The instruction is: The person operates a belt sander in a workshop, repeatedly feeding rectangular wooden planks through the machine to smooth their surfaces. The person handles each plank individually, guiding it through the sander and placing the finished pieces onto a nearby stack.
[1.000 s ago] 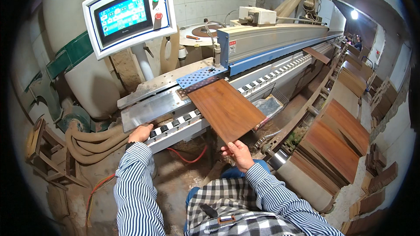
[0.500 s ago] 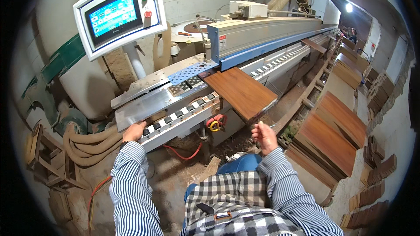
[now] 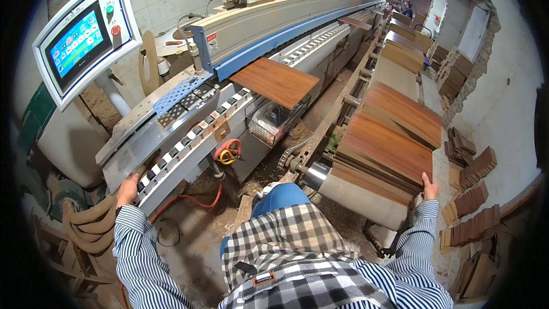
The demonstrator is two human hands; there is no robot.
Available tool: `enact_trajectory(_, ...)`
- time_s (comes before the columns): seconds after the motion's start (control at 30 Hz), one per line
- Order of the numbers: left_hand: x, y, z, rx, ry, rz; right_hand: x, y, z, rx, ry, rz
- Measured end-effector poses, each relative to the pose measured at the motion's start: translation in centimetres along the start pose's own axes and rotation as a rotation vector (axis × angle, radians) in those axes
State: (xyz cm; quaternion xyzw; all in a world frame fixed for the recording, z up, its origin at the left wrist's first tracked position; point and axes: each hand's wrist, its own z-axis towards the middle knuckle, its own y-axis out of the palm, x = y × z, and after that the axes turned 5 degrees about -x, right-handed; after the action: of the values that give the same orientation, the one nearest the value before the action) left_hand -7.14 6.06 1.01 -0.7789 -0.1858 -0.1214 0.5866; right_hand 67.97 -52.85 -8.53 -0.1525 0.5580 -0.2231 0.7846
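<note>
My left hand (image 3: 128,190) rests open on the near end of the edge-banding machine's metal infeed table (image 3: 123,166), beside the roller rail (image 3: 189,143); its fingertips are partly hidden. At the right, my right hand (image 3: 430,187) is closed on the near right corner of a reddish-brown wood-grain panel (image 3: 389,149) on top of a stack. Its thumb shows at the panel's edge, and the other fingers are mostly hidden. Another wood-grain panel (image 3: 277,82) lies partly under the machine's blue-edged beam (image 3: 274,37), its near side sticking out over the rail. Neither hand touches that one.
A control screen (image 3: 80,40) stands at the upper left. A roller conveyor (image 3: 317,174) carries several panel stacks. Below the rail hang red and yellow hoses (image 3: 229,151), with a wire basket (image 3: 269,131) nearby. Bundled wood strips (image 3: 469,229) line the right wall. Ribbed hoses (image 3: 88,220) lie lower left.
The view has turned right. My right hand has moved from near the machine's panel to the stack and closed on a corner. The machine's panel has shifted farther along the beam. My left hand stays put.
</note>
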Motion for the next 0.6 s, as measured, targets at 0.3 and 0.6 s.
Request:
enact_trajectory(0.3, 1.7, -0.7, -2.3, 0.010, -0.001, 0.018, 2.9, -5.5, -0.9, -0.285, 0.527, 0.650)
enact_trajectory(0.6, 0.1, -0.7, -1.7, 0.007, -0.053, 0.085, -3.8, -8.3, -10.5, -0.352, 0.713, 0.855)
